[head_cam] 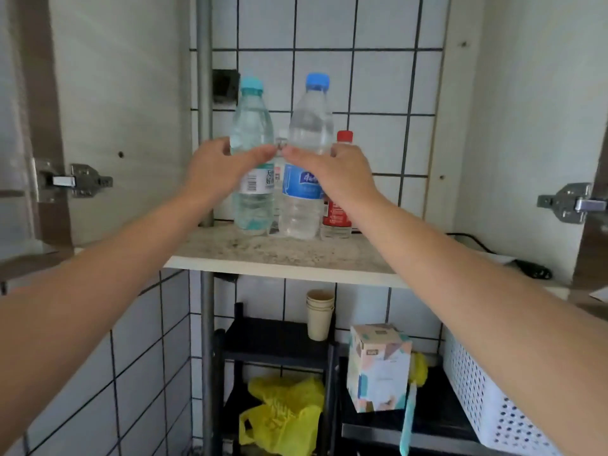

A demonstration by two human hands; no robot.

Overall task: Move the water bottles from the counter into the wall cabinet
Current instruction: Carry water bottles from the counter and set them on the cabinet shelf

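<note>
Left grip clamps the teal-capped bottle, right grip the blue-capped bottle, the 2 standing on the cabinet shelf. A careless release could topple the red-capped bottle just behind.

Home kitchen, tiled wall, open wall cabinet

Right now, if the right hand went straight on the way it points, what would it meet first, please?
The right hand grips the blue-capped water bottle, so that comes first. Pushed deeper, the tiled back wall looks next; the red-capped bottle stands just beside its fingers, though depth is unclear.
</note>
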